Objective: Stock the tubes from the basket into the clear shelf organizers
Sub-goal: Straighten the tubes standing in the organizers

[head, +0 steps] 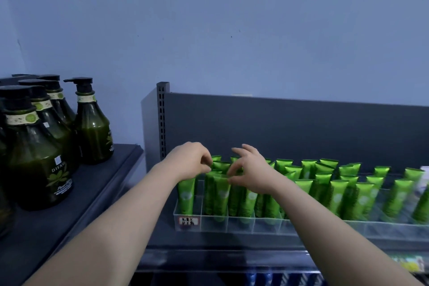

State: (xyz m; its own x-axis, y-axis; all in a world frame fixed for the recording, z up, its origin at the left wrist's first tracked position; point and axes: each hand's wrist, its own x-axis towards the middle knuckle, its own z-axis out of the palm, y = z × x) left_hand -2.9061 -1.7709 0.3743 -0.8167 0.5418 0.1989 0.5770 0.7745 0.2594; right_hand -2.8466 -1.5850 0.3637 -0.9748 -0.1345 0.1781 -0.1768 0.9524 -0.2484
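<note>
Left hand, right hand on green tubes

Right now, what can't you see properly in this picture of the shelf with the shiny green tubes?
- Basket: outside the head view.
- Left hand and right hand: fingers curl over the shiny green plastic tubes; the hands' backs hide whether they pinch one.
- Small white label on the clear plastic organizer: writing too small.
- Tube row's right end: cut by the frame edge.
- Blue items below the shelf: blurred, cut by the bottom edge.

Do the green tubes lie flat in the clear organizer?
No, the green tubes stand upright in the clear organizer, crimped ends up.
</note>
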